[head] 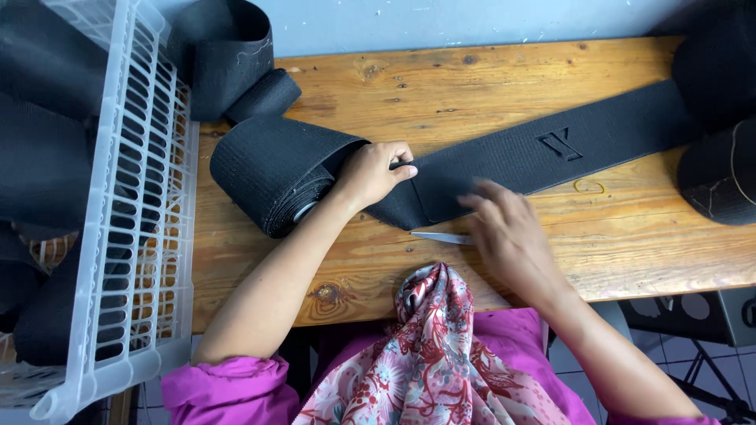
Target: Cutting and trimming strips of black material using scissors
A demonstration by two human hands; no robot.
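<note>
Here, black webbing (504, 161) pinched in left hand (372, 175), scissors (441, 237) under blurred right hand (508, 232), grip unclear

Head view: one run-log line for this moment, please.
left hand: pressing black band | right hand: over scissors, blurred | roll: on bench

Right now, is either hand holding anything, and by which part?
The left hand pinches the wide black elastic band at its folded edge, beside the roll. The blurred right hand lies over the scissors; whether it has a grip cannot be told.
</note>
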